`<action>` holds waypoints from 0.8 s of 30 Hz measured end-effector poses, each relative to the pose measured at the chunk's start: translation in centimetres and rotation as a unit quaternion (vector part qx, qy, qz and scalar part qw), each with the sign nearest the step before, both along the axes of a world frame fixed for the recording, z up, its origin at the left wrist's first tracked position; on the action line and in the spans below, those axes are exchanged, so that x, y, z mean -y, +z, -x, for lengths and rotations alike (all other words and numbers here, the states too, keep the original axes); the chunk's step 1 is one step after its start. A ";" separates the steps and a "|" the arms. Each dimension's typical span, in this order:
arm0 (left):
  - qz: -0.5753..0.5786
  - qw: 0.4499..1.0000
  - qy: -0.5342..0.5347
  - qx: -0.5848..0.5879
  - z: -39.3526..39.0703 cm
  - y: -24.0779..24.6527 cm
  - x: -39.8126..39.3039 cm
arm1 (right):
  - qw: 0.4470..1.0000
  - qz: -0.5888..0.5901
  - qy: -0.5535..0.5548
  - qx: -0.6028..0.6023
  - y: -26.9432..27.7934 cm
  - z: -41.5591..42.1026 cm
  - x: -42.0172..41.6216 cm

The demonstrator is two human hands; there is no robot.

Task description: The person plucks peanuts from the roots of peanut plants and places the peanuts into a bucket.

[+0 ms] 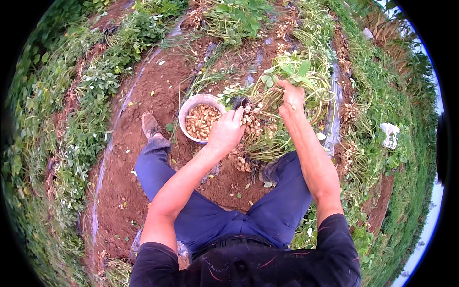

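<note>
My right hand [292, 98] grips the stems of an uprooted peanut plant [312, 80], whose leafy tops spread out above and to the right of the fist. At the root end, my left hand [226, 130] has its fingers closed at the edge of a cluster of peanut pods [254, 120]. Exactly what those fingers pinch is hidden. Just left of that hand stands a white plastic bucket [182, 116] on the soil, partly filled with loose peanuts in their shells [201, 120]. The left hand and wrist overlap its right rim.
More pulled peanut plants [269, 149] lie beneath the held one, pods [243, 165] showing near my right foot. Strips of plastic film [333, 111] run along the reddish soil [143, 93]. Green peanut rows [104, 77] flank both sides. A white bag-like item [390, 135] rests at the right.
</note>
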State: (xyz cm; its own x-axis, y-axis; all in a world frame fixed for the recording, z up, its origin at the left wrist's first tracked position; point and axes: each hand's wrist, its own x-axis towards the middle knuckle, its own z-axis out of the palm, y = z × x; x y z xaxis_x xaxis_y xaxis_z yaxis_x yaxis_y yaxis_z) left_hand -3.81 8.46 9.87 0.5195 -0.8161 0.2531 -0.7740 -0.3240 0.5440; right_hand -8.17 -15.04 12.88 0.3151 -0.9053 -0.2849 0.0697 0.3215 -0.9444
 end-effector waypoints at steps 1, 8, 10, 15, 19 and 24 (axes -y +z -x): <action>0.034 0.999 -0.022 -0.027 -0.8 -0.3 0.1 | 1.000 0.016 -0.008 -0.004 0.1 -0.1 0.2; 0.117 0.927 -0.059 -0.353 -5.3 -2.3 0.2 | 0.996 0.041 0.042 -0.059 -0.3 -1.7 0.8; 0.152 0.841 -0.046 -0.517 -5.9 -3.3 0.4 | 0.997 0.026 0.042 -0.055 -0.5 -2.1 0.4; 0.130 0.758 -0.015 -0.639 -6.2 -3.6 0.5 | 0.997 0.023 0.046 -0.060 -1.4 -3.2 0.1; 0.014 0.921 0.006 -0.388 -5.9 -0.9 0.1 | 0.996 0.050 0.043 -0.060 -0.8 -4.3 -1.5; 0.106 0.865 0.073 -0.484 -5.9 -3.3 0.2 | 0.998 0.052 0.027 -0.026 -1.8 -4.7 -0.6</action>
